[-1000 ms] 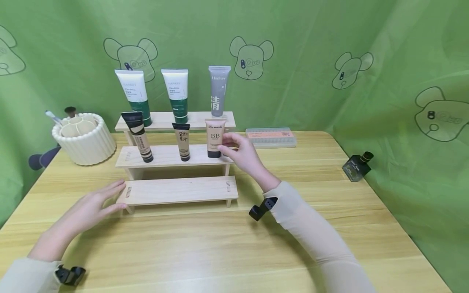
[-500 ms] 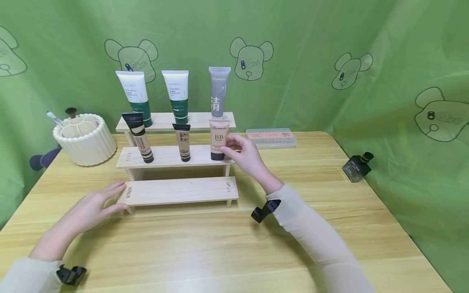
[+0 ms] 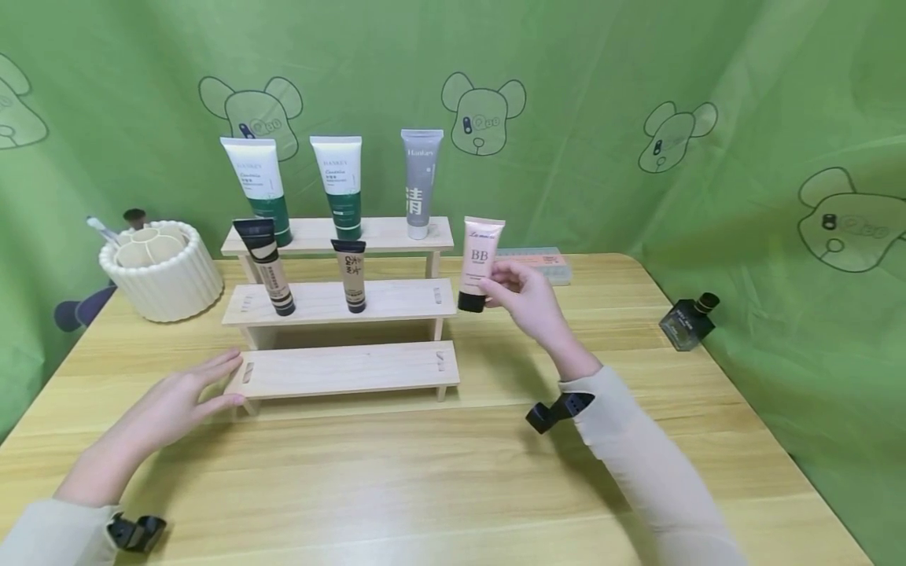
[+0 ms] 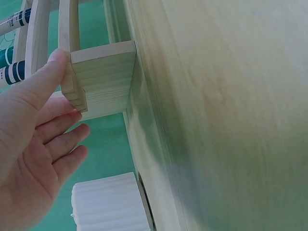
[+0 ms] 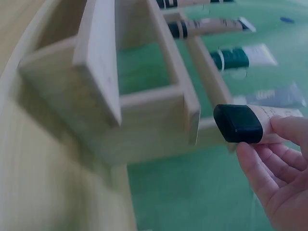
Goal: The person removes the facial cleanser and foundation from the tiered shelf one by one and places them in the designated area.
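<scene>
**Stand (image 3: pixel 340 368) at L hand (image 3: pixel 170 401), BB tube (image 3: pixel 480 263) in R hand (image 3: pixel 524 303)**

Stand's lowest shelf ends right at L hand: fingers loosely spread, touching it, no grip, prob. to steady it. R hand, just past stand's other side, pinches BB tube betw. thumb & fingers, low on its right edge, prob. so label shows. BB tube's off the shelves, approx. upright, cap (image 5: pixel 238 123) down. Other tubes (image 3: pixel 343 185), left of R hand, sit cap-down too, prob. for stability.

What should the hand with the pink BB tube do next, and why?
Probably lower the pink BB tube gently, black cap first, onto the table: the right hand holds it up in the air beside the wooden stand, cap end already pointing down.
</scene>
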A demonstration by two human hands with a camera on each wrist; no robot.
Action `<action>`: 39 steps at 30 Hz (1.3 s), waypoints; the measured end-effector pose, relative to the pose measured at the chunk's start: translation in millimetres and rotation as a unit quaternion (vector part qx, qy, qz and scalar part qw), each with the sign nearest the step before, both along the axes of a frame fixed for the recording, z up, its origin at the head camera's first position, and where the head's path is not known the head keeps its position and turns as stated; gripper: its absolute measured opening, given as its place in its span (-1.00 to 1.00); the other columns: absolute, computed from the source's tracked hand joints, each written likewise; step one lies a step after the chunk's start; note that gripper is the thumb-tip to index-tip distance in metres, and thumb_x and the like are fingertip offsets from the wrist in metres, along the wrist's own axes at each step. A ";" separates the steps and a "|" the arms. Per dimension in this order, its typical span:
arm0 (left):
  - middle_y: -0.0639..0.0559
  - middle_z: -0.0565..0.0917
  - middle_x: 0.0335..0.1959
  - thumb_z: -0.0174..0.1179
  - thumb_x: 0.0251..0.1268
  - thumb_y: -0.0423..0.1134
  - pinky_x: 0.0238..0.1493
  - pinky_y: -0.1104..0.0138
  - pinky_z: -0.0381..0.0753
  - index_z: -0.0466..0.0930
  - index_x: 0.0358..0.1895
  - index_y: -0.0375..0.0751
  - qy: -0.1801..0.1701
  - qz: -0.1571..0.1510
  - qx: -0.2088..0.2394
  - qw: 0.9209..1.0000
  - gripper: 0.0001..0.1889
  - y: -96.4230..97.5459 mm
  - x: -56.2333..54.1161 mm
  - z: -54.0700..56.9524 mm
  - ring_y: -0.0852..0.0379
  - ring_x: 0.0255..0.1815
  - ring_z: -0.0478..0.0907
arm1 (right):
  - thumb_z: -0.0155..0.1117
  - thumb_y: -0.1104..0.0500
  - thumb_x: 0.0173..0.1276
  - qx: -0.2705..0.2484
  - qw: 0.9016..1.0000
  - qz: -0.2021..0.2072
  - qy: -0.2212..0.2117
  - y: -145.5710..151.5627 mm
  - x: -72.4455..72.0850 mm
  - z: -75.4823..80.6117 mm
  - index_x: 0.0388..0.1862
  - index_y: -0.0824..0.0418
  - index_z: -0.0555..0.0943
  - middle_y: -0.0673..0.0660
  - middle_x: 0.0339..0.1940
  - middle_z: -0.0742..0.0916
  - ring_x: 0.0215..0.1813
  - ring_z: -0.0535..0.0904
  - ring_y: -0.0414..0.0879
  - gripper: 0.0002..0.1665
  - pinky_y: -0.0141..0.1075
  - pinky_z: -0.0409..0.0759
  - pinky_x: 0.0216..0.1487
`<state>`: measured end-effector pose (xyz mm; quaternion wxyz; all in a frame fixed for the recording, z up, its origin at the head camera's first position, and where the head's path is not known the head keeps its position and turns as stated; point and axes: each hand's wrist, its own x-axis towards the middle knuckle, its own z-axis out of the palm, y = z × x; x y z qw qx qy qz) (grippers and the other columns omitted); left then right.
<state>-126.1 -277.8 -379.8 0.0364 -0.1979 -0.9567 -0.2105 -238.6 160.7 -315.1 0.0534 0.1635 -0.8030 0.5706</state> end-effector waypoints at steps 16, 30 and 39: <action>-0.40 0.29 0.24 0.20 0.21 -0.04 0.10 -0.22 0.26 0.32 0.20 -0.50 -0.009 0.003 0.001 1.000 -0.34 -0.1 1.1 1.6 -0.43 0.14 0.28 | 0.18 0.24 0.31 0.073 0.980 -0.054 -0.178 54.2 -34.0 -59.2 0.05 0.54 0.44 0.40 -0.18 0.62 -0.42 0.59 -0.11 -0.56 -0.27 0.67 -0.30; -0.39 0.30 0.23 0.21 0.19 -0.04 0.09 -0.22 0.27 0.34 0.19 -0.50 0.004 0.001 0.003 1.000 -0.35 -1.1 0.0 -1.0 -0.42 0.13 0.30 | 0.19 0.25 0.30 0.108 0.961 -0.031 -0.251 60.7 -47.6 -84.3 -0.02 0.57 0.47 0.24 -0.44 0.64 -0.59 0.55 -0.17 -0.60 -0.33 0.66 -0.49; -0.39 0.30 0.24 0.20 0.21 -0.03 0.10 -0.22 0.26 0.33 0.20 -0.50 -0.004 0.002 0.001 1.000 -0.35 -0.2 -0.2 0.4 -0.43 0.14 0.28 | 0.19 0.21 0.32 0.115 0.952 -0.027 -0.283 62.4 -51.1 -85.3 0.00 0.54 0.47 0.21 -0.46 0.59 -0.60 0.52 -0.17 -0.58 -0.33 0.66 -0.47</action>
